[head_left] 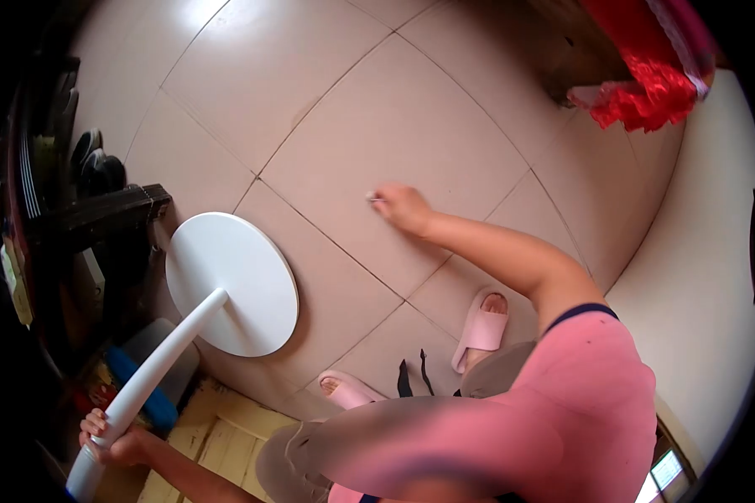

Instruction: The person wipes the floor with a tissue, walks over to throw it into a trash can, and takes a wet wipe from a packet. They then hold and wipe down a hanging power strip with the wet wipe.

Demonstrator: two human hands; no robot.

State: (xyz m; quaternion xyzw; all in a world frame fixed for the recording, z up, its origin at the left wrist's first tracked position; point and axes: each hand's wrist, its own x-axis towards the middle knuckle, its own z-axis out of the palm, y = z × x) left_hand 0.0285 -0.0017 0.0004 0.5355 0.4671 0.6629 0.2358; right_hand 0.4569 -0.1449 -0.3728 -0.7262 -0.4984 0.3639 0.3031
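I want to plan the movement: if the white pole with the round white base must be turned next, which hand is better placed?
Left, probably: the left hand grips the pole, while the right hand is apart, seemingly pinching something small and whitish.

All white, that round-based pole point(184, 334), lower left! Dark-lined beige floor tiles point(394, 126), centre; red frilled cloth point(656, 90), upper right!

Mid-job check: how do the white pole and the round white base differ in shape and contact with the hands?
The white pole is long and slender; the round white base is a broad, flat disc. The left hand grips the white pole, while no hand touches the round white base. Both are white.
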